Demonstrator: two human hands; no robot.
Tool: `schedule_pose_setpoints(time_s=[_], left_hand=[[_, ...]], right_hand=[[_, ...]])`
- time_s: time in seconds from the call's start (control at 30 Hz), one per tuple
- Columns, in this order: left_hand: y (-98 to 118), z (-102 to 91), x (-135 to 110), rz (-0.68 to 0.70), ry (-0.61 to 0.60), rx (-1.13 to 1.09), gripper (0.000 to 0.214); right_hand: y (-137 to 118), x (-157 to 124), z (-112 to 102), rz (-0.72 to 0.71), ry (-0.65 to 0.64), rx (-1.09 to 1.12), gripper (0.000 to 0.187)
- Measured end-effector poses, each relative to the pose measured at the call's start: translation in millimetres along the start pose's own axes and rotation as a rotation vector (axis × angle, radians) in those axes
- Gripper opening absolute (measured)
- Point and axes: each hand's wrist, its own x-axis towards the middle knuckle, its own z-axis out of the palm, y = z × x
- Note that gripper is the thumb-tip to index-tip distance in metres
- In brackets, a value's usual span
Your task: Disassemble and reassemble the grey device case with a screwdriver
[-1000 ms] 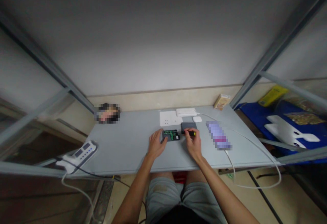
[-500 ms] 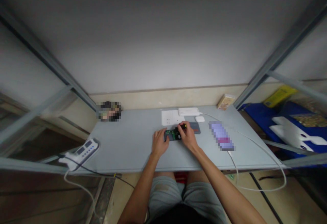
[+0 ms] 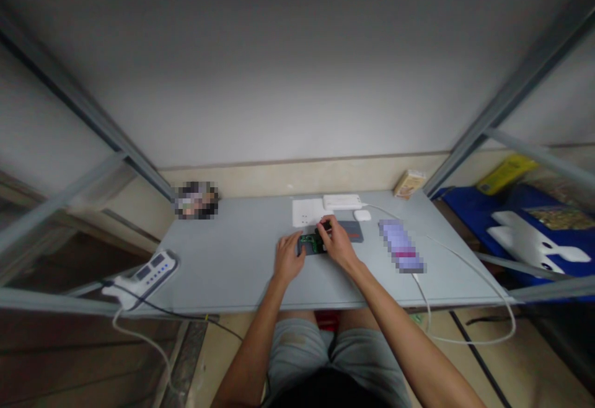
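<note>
A dark grey case with a green circuit board (image 3: 307, 240) in it lies on the table in front of me. My left hand (image 3: 289, 256) grips its left end, thumb at the near side and fingers at the far side. Over the board's right part is my right hand (image 3: 337, 242), its fingers closed around a small screwdriver with a black handle (image 3: 326, 226). The screwdriver's tip is hidden. Partly behind my right hand lies a flat grey panel (image 3: 354, 232) with a reddish mark. Beyond the board, a white sheet (image 3: 300, 205) carries several tiny dark pieces.
A white power bank-like block (image 3: 341, 201) with a cable and a small white case (image 3: 362, 215) lie behind. To the right are a phone (image 3: 400, 245) on a cable and a small box (image 3: 409, 183). A power strip (image 3: 149, 279) sits at the table's left edge.
My right hand has shifted slightly left over the board, and the screwdriver handle has turned in its fingers. My left hand keeps its hold. The view has moved slightly.
</note>
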Motion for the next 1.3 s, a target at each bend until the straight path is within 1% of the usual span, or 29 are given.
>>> schedule_pose_setpoints(time_s=[0.1,0.2,0.23,0.3,0.37,0.4,0.47,0.6,0.67,0.73,0.87,0.97,1.03,1.1,1.13,1.23,1.3], left_hand=[[-1,-0.9,0,0.012,-0.012,-0.001,0.047],[-1,-1.4,0,0.018,-0.023,0.005,0.048],[-2,-1.4,0,0.021,-0.024,0.006,0.048],[-3,-1.0,-1,0.032,-0.022,0.005,0.048],[-4,-0.5,-2,0.048,-0.017,0.001,0.047],[-4,-0.3,-2,0.056,-0.015,-0.001,0.047],[-4,-0.1,-3,0.067,-0.016,-0.004,0.047],[-4,0.2,-3,0.068,-0.022,-0.006,0.046],[-4,0.4,-3,0.068,-0.023,-0.006,0.045],[-5,0.4,-4,0.066,-0.024,-0.005,0.046],[-4,-1.6,-4,0.06,-0.034,0.003,0.047],[-1,-3.9,-4,0.058,-0.05,0.009,0.045],[0,-5.1,-4,0.054,-0.058,0.017,0.045],[2,-6.0,-4,0.051,-0.066,0.025,0.044],[2,-6.3,-4,0.049,-0.07,0.028,0.045],[4,-7.2,-4,0.043,-0.073,0.031,0.044],[6,-7.5,-5,0.033,-0.069,0.034,0.044]], right_hand=[[-10,10,-2,-0.117,0.002,-0.046,0.015],[-17,19,-3,-0.159,-0.06,-0.061,0.02],[-19,22,-4,-0.165,-0.084,-0.062,0.024],[-20,26,-4,-0.179,-0.115,-0.054,0.04],[-21,28,-3,-0.184,-0.123,-0.028,0.056],[-21,29,-2,-0.183,-0.12,-0.009,0.06],[-21,30,1,-0.171,-0.113,0.03,0.057],[-23,30,9,-0.156,-0.039,0.068,0.031],[-23,29,11,-0.153,0.014,0.069,0.025],[-22,27,11,-0.15,0.039,0.081,0.026],[-16,22,10,-0.112,0.046,0.193,0.038],[-16,19,11,-0.087,0.055,0.248,0.031],[-18,18,11,-0.082,0.086,0.233,0.023],[-19,18,11,-0.068,0.115,0.203,0.02],[-20,19,10,-0.058,0.114,0.198,0.021],[-17,23,9,-0.032,0.069,0.256,0.032],[-14,24,10,-0.018,0.042,0.293,0.033]])
